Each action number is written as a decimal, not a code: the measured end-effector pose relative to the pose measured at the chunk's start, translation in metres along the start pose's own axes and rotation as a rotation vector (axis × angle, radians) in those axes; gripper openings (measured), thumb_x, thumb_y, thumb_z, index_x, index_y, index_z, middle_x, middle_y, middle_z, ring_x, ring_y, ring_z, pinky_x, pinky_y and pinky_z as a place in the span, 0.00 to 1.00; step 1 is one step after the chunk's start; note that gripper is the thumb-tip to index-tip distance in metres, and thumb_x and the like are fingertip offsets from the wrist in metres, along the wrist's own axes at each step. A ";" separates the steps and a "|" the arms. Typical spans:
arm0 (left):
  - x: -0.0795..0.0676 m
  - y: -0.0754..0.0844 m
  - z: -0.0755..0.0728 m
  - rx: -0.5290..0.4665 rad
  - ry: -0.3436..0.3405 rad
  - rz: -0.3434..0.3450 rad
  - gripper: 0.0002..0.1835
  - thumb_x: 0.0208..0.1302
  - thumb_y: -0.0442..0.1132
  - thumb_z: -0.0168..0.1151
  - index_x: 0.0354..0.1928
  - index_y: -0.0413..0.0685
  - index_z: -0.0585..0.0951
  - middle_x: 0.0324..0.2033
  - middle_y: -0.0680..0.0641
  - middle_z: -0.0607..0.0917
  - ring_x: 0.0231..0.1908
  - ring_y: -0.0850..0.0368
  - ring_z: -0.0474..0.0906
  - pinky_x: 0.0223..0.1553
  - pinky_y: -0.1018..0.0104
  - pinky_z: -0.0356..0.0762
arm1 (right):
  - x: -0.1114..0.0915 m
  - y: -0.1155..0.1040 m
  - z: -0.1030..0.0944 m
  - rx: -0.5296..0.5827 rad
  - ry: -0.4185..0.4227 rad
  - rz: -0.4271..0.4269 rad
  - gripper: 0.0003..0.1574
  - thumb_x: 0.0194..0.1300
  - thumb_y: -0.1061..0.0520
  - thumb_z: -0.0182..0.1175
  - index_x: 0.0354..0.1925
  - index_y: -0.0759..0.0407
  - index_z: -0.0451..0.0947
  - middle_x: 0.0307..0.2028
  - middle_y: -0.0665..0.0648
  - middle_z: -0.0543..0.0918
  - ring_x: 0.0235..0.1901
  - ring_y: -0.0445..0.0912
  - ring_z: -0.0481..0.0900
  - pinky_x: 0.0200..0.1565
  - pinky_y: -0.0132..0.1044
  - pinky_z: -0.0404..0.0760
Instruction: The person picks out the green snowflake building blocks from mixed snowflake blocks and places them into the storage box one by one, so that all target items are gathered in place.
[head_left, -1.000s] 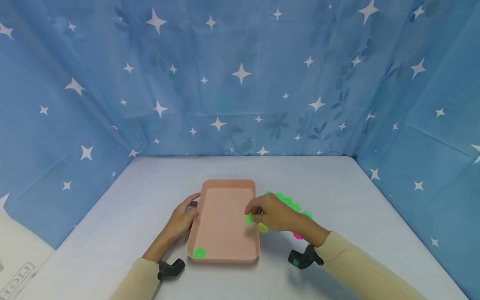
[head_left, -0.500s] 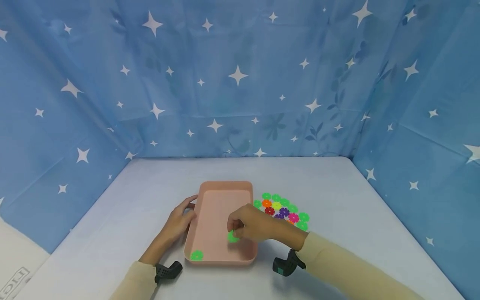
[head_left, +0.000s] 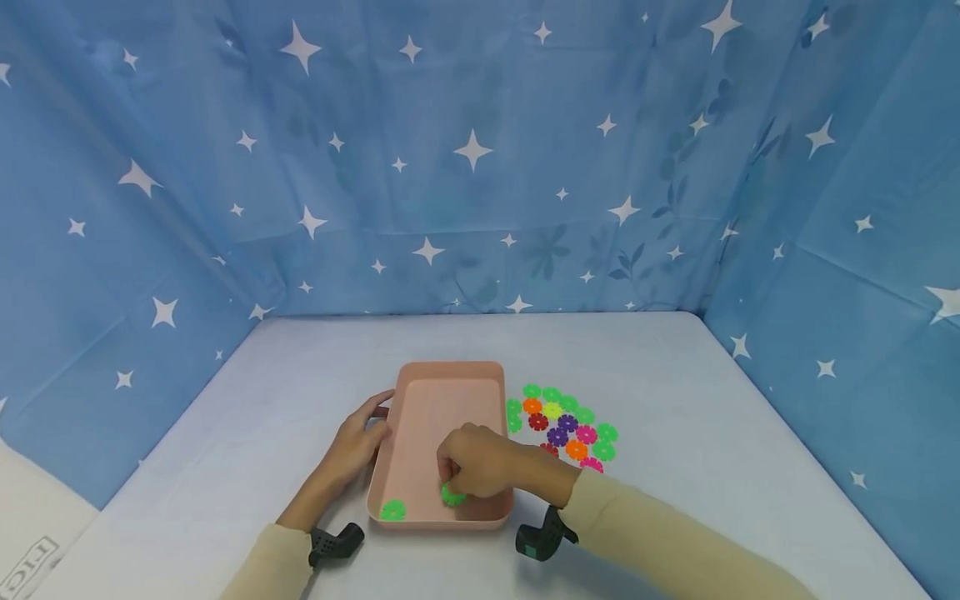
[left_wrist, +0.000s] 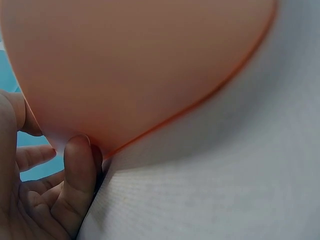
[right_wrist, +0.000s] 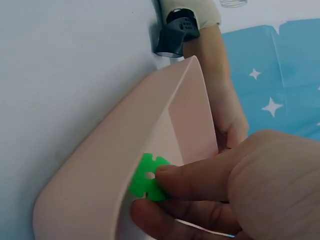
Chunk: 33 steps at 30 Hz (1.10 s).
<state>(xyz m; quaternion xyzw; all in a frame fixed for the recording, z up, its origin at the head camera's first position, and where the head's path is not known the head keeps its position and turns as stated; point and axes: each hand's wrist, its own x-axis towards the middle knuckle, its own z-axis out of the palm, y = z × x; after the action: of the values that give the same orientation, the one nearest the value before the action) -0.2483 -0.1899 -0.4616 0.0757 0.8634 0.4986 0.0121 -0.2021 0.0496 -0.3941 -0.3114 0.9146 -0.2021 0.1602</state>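
A shallow pink rectangular tray (head_left: 450, 408) lies on the table. My left hand (head_left: 358, 442) holds its left side; in the left wrist view the thumb (left_wrist: 80, 170) presses the outer wall of the tray (left_wrist: 140, 70) while a finger goes behind the rim. Over the tray's near part, my right hand (head_left: 480, 462) pinches a green notched plastic disc (head_left: 452, 495) between thumb and fingers. The right wrist view shows this disc (right_wrist: 149, 176) upright, inside the wall, with a hole in its middle. Another green notched disc (head_left: 393, 510) lies in the tray's near left corner.
Right of the tray, several notched discs lie flat on the white table (head_left: 645, 367): green (head_left: 585, 415), orange (head_left: 576, 450), purple (head_left: 557, 437), red (head_left: 537, 422), pink (head_left: 587, 434) and yellow (head_left: 552, 410). A blue starry curtain (head_left: 480, 208) surrounds the table's back and sides.
My right hand has carried the green disc from the tray's right edge leftward and nearer, down into the tray. More loose discs now show on the right. The left hand stays at the tray.
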 end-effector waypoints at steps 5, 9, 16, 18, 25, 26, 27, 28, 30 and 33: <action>0.000 0.000 0.000 0.000 0.004 0.002 0.34 0.65 0.36 0.49 0.76 0.54 0.66 0.58 0.40 0.79 0.54 0.45 0.76 0.58 0.46 0.70 | 0.004 -0.007 0.005 -0.071 -0.039 0.038 0.09 0.60 0.59 0.71 0.26 0.48 0.82 0.25 0.42 0.77 0.31 0.38 0.74 0.34 0.29 0.76; 0.001 0.000 0.000 0.004 0.006 0.016 0.34 0.65 0.36 0.49 0.76 0.53 0.66 0.58 0.40 0.79 0.54 0.45 0.76 0.59 0.46 0.69 | 0.005 -0.010 0.009 -0.086 -0.043 0.054 0.09 0.60 0.58 0.72 0.28 0.48 0.81 0.25 0.42 0.76 0.31 0.38 0.73 0.37 0.30 0.76; 0.001 0.002 -0.001 0.012 0.014 0.005 0.35 0.64 0.37 0.50 0.76 0.54 0.66 0.59 0.39 0.79 0.56 0.43 0.75 0.59 0.44 0.69 | 0.006 -0.012 0.017 -0.115 -0.040 0.070 0.12 0.61 0.53 0.72 0.25 0.46 0.78 0.24 0.42 0.76 0.29 0.39 0.74 0.37 0.32 0.75; 0.001 0.001 -0.001 0.012 0.013 0.000 0.35 0.64 0.37 0.50 0.76 0.54 0.66 0.59 0.39 0.78 0.56 0.43 0.75 0.59 0.44 0.69 | 0.006 -0.012 0.018 -0.121 -0.034 0.072 0.13 0.61 0.51 0.72 0.24 0.47 0.78 0.23 0.43 0.76 0.28 0.39 0.74 0.35 0.32 0.75; -0.002 -0.001 -0.001 0.011 0.009 0.007 0.35 0.64 0.36 0.50 0.76 0.53 0.66 0.59 0.39 0.79 0.53 0.44 0.77 0.56 0.47 0.72 | 0.008 -0.012 0.024 -0.118 -0.023 0.087 0.16 0.61 0.45 0.72 0.22 0.46 0.79 0.22 0.43 0.76 0.27 0.39 0.73 0.32 0.33 0.74; -0.002 -0.001 -0.001 0.012 0.008 0.007 0.34 0.65 0.36 0.50 0.76 0.53 0.66 0.59 0.39 0.79 0.53 0.45 0.78 0.55 0.48 0.72 | 0.009 -0.011 0.025 -0.121 -0.021 0.087 0.17 0.61 0.45 0.72 0.22 0.46 0.79 0.22 0.43 0.76 0.27 0.39 0.73 0.32 0.33 0.74; -0.002 -0.001 -0.001 0.013 0.006 0.008 0.34 0.65 0.36 0.50 0.76 0.53 0.66 0.59 0.39 0.79 0.52 0.46 0.78 0.54 0.50 0.73 | 0.009 -0.011 0.025 -0.125 -0.018 0.085 0.17 0.61 0.44 0.72 0.21 0.46 0.79 0.22 0.43 0.76 0.27 0.39 0.73 0.32 0.33 0.73; -0.001 -0.001 -0.001 0.009 0.004 0.010 0.34 0.65 0.36 0.49 0.76 0.53 0.66 0.59 0.39 0.79 0.51 0.46 0.78 0.52 0.52 0.74 | 0.009 -0.010 0.025 -0.128 -0.015 0.083 0.17 0.61 0.44 0.72 0.21 0.46 0.79 0.21 0.43 0.76 0.26 0.39 0.73 0.31 0.33 0.73; -0.001 -0.001 -0.001 -0.007 0.000 0.011 0.34 0.65 0.36 0.49 0.76 0.53 0.66 0.59 0.38 0.78 0.48 0.47 0.80 0.49 0.55 0.76 | 0.010 -0.010 0.025 -0.140 -0.009 0.081 0.18 0.61 0.44 0.72 0.20 0.46 0.78 0.21 0.43 0.76 0.26 0.39 0.72 0.31 0.33 0.73; 0.001 0.000 -0.002 -0.018 -0.005 0.016 0.34 0.65 0.35 0.49 0.76 0.52 0.66 0.59 0.38 0.77 0.47 0.47 0.80 0.45 0.57 0.78 | 0.011 -0.010 0.024 -0.142 -0.012 0.086 0.19 0.61 0.43 0.72 0.20 0.46 0.78 0.21 0.44 0.76 0.26 0.39 0.73 0.31 0.33 0.73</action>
<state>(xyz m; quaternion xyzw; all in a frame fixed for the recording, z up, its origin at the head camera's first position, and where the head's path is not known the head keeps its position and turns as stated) -0.2493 -0.1915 -0.4601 0.0837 0.8583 0.5061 0.0110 -0.1957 0.0288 -0.4124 -0.2838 0.9382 -0.1278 0.1514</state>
